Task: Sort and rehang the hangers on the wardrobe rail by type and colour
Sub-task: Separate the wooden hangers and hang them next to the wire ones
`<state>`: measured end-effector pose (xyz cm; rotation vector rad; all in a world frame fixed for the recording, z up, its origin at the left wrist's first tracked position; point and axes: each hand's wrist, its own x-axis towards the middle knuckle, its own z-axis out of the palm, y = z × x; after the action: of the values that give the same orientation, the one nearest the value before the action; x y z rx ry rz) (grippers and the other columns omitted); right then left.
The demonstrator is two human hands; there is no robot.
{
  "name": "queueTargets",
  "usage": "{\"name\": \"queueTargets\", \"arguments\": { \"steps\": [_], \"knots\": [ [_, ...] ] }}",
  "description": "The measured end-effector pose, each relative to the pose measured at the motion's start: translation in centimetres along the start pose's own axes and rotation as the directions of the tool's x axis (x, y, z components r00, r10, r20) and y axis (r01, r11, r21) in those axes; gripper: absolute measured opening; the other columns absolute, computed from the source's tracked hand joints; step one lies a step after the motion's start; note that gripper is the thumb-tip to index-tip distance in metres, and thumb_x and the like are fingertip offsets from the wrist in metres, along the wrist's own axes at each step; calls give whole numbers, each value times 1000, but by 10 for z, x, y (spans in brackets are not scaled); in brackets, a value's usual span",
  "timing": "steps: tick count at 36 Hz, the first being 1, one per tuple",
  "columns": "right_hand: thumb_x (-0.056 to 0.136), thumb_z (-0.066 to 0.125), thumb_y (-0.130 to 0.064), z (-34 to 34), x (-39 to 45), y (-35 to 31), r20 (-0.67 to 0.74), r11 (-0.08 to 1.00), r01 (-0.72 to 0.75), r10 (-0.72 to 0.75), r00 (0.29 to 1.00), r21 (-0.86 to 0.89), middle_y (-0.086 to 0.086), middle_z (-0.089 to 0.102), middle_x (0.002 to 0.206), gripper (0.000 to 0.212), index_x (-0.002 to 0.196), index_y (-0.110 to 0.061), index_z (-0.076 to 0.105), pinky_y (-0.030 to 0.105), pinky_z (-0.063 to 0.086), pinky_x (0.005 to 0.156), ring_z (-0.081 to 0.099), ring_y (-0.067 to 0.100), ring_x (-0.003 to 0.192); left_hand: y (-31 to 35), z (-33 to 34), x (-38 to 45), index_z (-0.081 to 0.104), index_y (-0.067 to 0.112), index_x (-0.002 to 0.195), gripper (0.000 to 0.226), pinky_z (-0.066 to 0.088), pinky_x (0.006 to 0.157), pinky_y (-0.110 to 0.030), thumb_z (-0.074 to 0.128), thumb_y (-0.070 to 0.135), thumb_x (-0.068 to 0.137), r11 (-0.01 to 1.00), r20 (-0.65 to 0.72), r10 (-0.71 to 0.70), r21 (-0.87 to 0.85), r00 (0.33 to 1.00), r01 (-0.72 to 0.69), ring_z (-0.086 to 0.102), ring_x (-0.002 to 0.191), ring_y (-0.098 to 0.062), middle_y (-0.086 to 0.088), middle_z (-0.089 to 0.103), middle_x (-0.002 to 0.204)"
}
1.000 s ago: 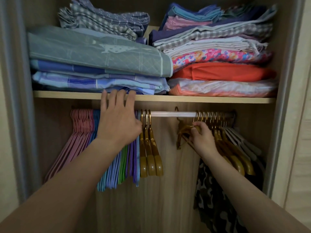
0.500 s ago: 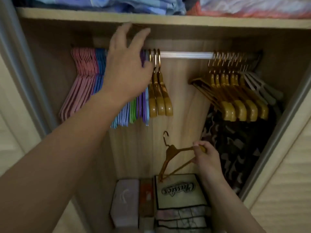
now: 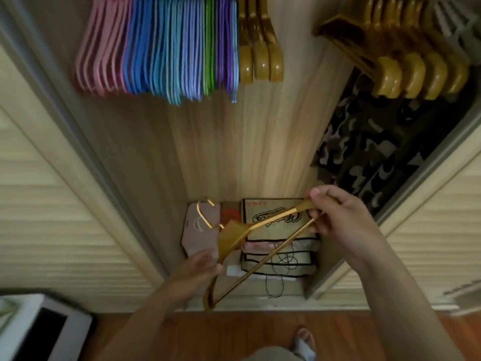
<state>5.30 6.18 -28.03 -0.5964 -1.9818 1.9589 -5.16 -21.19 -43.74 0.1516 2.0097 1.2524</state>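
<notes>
A brown wooden hanger (image 3: 235,237) with a gold hook is held low in front of the wardrobe. My right hand (image 3: 341,220) grips its upper right end. My left hand (image 3: 200,264) holds its lower shoulder near the middle. Above hang pink hangers (image 3: 101,45), then blue, green and purple thin hangers (image 3: 182,48), then three chunky brown hangers (image 3: 260,48). A second group of brown hangers (image 3: 416,61) hangs at the right, with pale grey hangers (image 3: 453,19) beyond them. The rail is out of frame.
A camouflage garment (image 3: 369,142) hangs under the right group. Boxes and a storage bag (image 3: 276,217) lie on the wardrobe floor. A sliding louvred door (image 3: 46,204) stands at the left, another at the right. The wooden floor and my foot (image 3: 303,340) are below.
My right hand took a brown hanger off the right group and brought it down. My left hand left the rail and came down onto the hanger. The view tilted downward.
</notes>
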Motion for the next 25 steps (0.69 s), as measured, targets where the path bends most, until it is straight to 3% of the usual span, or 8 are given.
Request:
{"name": "queueTargets", "arguments": {
  "steps": [3, 6, 8, 13, 15, 21, 23, 25],
  "knots": [
    [101, 55, -22, -1, 3, -7, 61, 994, -8, 1, 998, 109, 8, 52, 67, 18, 98, -10, 67, 30, 48, 56, 41, 16, 50, -8, -6, -9, 70, 29, 121, 50, 47, 96, -20, 70, 59, 81, 1000, 56, -1, -26, 998, 3, 64, 119, -8, 9, 72, 120],
    [101, 53, -21, -6, 8, -11, 107, 982, -36, 17, 994, 186, 8, 52, 67, 16, 103, -9, 62, 28, 49, 55, 41, 16, 48, -13, -11, -18, 74, 18, 117, 83, 50, 100, -28, 81, 76, 57, 993, 61, -3, -118, 998, 10, 70, 111, -11, 3, 77, 115],
    [102, 52, -20, -8, 13, -6, 99, 974, -85, 65, 993, 210, 9, 56, 70, 15, 108, -9, 60, 28, 52, 57, 45, 16, 49, -18, -14, -21, 71, 4, 119, 88, 53, 87, -23, 86, 67, 59, 985, 89, -13, -171, 996, 28, 75, 100, -13, -2, 79, 105],
    [103, 56, -25, -4, 24, 27, -191, 982, -186, 191, 963, 43, 3, 66, 106, 26, 127, -24, 48, 37, 58, 83, 68, 26, 88, -18, -22, -21, 66, -1, 122, 70, 57, 75, -37, 86, 47, 76, 952, 107, -53, -294, 993, 83, 74, 92, -20, -12, 78, 106],
    [103, 55, -22, -3, 24, 41, -202, 974, -225, 216, 955, -25, 3, 64, 108, 28, 130, -22, 48, 39, 57, 85, 68, 25, 91, -11, -21, -21, 66, 0, 123, 49, 62, 68, -39, 73, 33, 88, 924, 79, -45, -377, 996, 71, 74, 91, -18, -9, 78, 103],
    [103, 54, -18, 10, 13, 53, 70, 924, -338, 354, 933, -178, -4, 74, 109, 14, 113, -20, 63, 40, 59, 87, 73, 17, 84, 11, 2, -17, 66, 5, 129, 47, 58, 94, -43, 66, 32, 90, 752, 65, -1, -657, 998, 44, 65, 124, -24, -9, 70, 130],
    [102, 56, -20, 20, 5, 51, 182, 907, -349, 394, 901, -235, -9, 76, 100, 14, 114, -19, 64, 42, 59, 90, 74, 12, 88, 22, 16, -15, 64, 4, 132, 51, 60, 87, -40, 68, 31, 89, 690, 81, 1, -722, 997, 58, 62, 125, -25, -12, 65, 132],
    [100, 60, -30, 32, -4, 52, 279, 891, -345, 426, 861, -295, -7, 70, 117, 19, 117, -23, 65, 42, 61, 89, 69, 16, 103, 32, 30, -13, 59, 2, 136, 59, 59, 81, -39, 68, 33, 87, 657, 107, 13, -751, 994, 72, 59, 120, -29, -16, 60, 127]
  ]
}}
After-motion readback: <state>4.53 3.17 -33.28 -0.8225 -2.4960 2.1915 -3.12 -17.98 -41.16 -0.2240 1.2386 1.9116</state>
